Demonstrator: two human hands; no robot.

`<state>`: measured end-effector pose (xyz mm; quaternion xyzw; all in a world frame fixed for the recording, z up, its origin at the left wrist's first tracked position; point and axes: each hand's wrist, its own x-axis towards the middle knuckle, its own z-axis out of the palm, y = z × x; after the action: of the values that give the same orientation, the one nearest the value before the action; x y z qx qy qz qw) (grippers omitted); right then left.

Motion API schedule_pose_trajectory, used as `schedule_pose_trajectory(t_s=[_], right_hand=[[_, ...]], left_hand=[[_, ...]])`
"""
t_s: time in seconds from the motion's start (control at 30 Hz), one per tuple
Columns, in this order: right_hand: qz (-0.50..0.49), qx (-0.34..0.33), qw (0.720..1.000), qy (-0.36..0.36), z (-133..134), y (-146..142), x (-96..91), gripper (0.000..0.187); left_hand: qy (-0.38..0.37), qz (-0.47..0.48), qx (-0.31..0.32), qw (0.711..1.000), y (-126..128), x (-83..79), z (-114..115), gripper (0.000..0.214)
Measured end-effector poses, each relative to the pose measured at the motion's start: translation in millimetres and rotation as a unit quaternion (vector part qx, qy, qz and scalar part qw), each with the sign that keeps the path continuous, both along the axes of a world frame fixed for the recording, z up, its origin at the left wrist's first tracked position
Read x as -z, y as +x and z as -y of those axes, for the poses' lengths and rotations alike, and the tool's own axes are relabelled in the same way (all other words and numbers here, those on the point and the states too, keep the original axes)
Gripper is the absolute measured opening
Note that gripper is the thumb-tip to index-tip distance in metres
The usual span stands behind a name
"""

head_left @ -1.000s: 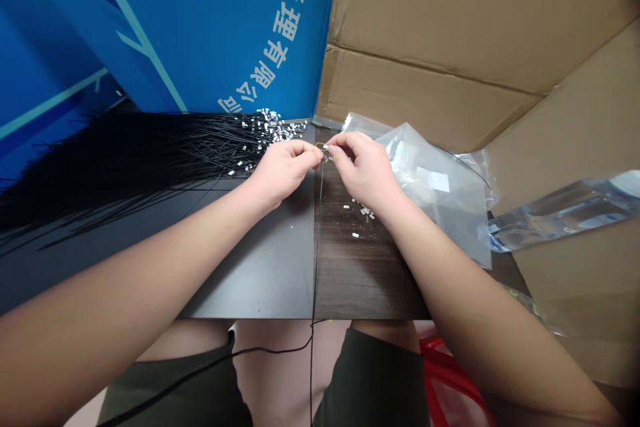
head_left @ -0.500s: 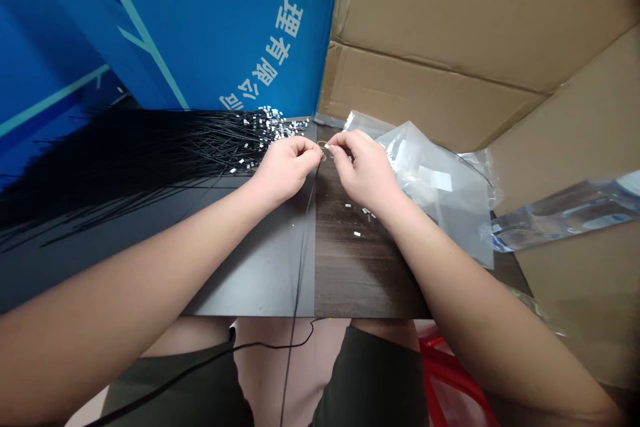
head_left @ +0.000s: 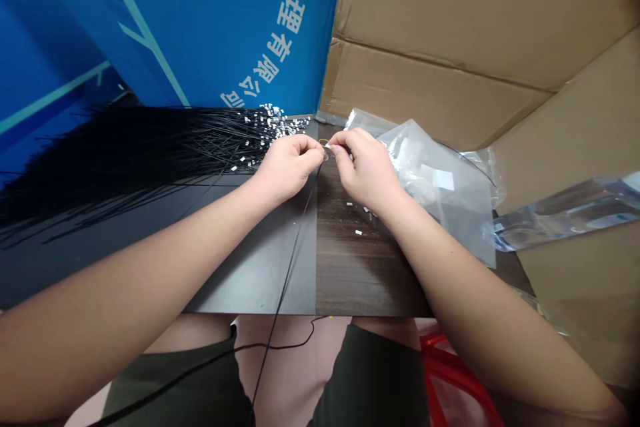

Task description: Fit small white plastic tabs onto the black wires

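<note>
Over the middle of the table, my left hand [head_left: 293, 165] is closed in a pinch on a thin black wire [head_left: 285, 280]. The wire hangs from the fingertips past the table's front edge to the lap. Close beside it, my right hand [head_left: 364, 167] pinches a tiny white piece [head_left: 328, 145] at the wire's end. A small yellow loop [head_left: 323, 141] arches between the two sets of fingertips. The fingers hide most of the detail there. Left of my left hand lies a large bundle of black wires [head_left: 150, 143] with white end pieces [head_left: 273, 123].
Clear plastic bags [head_left: 450, 213] lie right of my right hand, with a clear plastic bottle [head_left: 565, 213] beyond. Loose white bits [head_left: 359, 233] are scattered on the dark wood tabletop [head_left: 360, 280]. A blue panel [head_left: 225, 27] and cardboard [head_left: 450, 7] wall the back. A black cable [head_left: 240, 347] crosses the lap.
The hanging part of the black wire has swung left across the lap. Both hands keep their pinch in nearly the same place.
</note>
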<state>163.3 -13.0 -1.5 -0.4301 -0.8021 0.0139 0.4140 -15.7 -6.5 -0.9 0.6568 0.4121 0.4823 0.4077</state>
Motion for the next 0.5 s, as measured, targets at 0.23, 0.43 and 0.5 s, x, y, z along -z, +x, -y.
schedule_pose_trajectory(t_s=[0.23,0.43,0.5], right_hand=[[0.011,0.003,1.0,0.001,-0.4,0.8,0.7,0.013],[0.012,0.002,1.0,0.001,1.5,-0.9,0.5,0.013],[0.01,0.001,1.0,0.007,2.0,-1.5,0.4,0.013]], left_hand=[[-0.007,0.005,0.0,1.0,0.1,-0.6,0.4,0.013],[-0.012,0.003,0.002,1.0,0.2,1.0,-0.6,0.012],[-0.016,0.005,0.004,1.0,0.1,0.6,-0.2,0.013]])
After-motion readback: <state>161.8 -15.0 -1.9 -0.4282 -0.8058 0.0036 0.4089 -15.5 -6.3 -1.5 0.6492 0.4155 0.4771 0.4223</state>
